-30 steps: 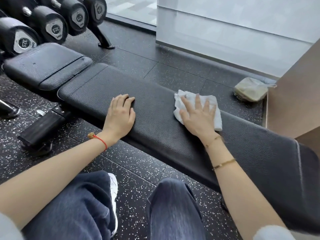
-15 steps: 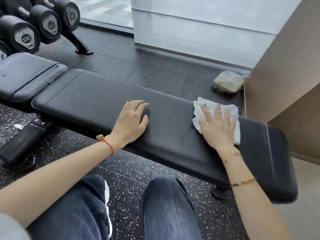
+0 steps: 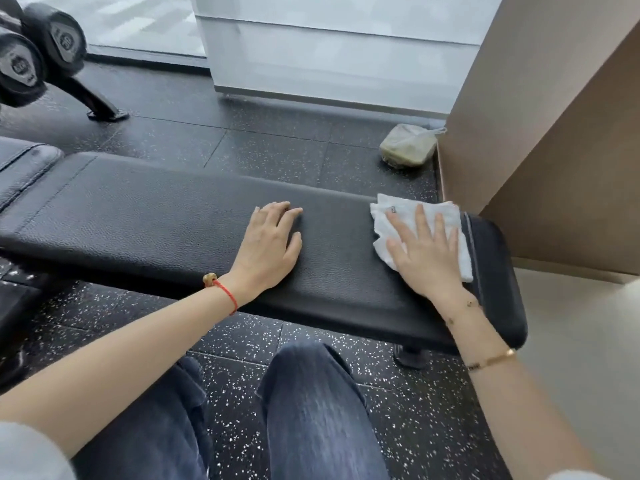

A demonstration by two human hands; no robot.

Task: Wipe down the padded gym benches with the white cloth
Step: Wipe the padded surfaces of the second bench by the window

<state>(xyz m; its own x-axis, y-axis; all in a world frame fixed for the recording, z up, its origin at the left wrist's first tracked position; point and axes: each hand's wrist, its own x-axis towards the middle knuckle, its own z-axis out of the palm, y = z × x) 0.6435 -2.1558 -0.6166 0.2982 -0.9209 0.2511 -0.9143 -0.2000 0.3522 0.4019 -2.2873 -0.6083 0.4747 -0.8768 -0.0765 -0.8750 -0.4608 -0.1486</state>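
Note:
A long black padded bench runs across the view from left to right. The white cloth lies flat near its right end. My right hand presses down on the cloth with fingers spread and straight. My left hand rests flat on the bare padding near the middle of the bench, a red string bracelet on its wrist. A second black pad adjoins the bench at the far left.
Dumbbells on a rack stand at the back left. A bagged bundle lies on the speckled rubber floor behind the bench. A tan wall panel rises close to the bench's right end. My knees are just in front.
My right hand has slid the cloth rightward along the bench to its right end. My left hand has shifted right along the padding too, and the view has panned right.

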